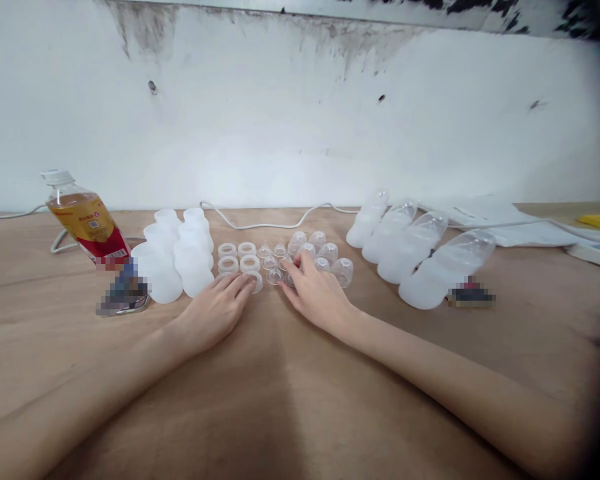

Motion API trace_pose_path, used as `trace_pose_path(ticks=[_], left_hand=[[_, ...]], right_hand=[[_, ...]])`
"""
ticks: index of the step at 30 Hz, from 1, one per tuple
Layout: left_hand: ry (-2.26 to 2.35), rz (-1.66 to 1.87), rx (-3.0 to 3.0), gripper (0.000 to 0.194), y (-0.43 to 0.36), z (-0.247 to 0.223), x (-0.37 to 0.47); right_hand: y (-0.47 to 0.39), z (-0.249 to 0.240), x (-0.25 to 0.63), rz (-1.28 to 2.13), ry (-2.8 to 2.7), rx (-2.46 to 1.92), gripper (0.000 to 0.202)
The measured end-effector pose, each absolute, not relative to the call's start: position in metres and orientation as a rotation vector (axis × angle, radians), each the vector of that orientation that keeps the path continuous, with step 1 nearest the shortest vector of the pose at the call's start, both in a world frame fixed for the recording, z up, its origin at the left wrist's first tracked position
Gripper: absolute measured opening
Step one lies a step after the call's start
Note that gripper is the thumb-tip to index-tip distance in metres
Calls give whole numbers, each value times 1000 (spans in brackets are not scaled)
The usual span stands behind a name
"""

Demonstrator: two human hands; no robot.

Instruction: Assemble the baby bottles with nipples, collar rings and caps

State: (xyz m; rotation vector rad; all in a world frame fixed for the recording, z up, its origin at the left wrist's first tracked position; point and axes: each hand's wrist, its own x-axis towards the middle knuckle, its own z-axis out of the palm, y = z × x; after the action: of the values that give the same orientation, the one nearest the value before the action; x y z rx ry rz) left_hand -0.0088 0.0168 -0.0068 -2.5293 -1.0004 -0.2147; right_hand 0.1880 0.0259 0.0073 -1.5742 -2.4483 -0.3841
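A: Left hand status?
B: Left hand is palm down, fingers close together over the front of the rings. Thumb hidden. Can't tell if it's gripping one.
A: Ring layout?
B: Two columns, lying flat on the table, mid-scene. Nearest ones partly under the fingers.
A: Right hand?
B: Right hand is at the nipples, just right of the rings. Thumb and index point at the front ones. Can't confirm a pinch; too small and clear to read.
A: Clear covers?
B: Covers are in a cluster beside and behind the right hand, domes up. It blocks some.
A: Bottles?
B: White bottles stand grouped in two columns left of the rings. Four capped bottles run in a row on the right, clear tops on.
A: Anything else?
B: Drink bottle, far left, red and yellow label. Pixelated item in front of it. Cable along the back by the wall. White sheets behind the capped row.
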Motion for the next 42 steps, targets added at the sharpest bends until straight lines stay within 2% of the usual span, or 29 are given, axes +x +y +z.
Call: trace_pose_path(ticks=[10,14,21,27,36,42], left_hand=[[-989,-263,-2542,31,18,-5,-9],[-996,-286,-2524,31,18,-6,-9],[-1101,-213,-2371,32,6,2,-6],[-1325,-61,-2316,21,-3,8,-2],[-1293,-141,-2358,22,-1,5,-2],[-1275,-70,-2404,24,-5,8,1]], right_hand=[[33,0,193,-121,-2417,-1402,30],[34,1,194,-119,-2401,-1402,31],[27,7,192,-307,-2455,-1402,27],[22,1,188,-271,-2584,-1455,29],[22,0,187,-152,-2451,-1432,31],[24,-5,188,-103,-2519,-1351,30]])
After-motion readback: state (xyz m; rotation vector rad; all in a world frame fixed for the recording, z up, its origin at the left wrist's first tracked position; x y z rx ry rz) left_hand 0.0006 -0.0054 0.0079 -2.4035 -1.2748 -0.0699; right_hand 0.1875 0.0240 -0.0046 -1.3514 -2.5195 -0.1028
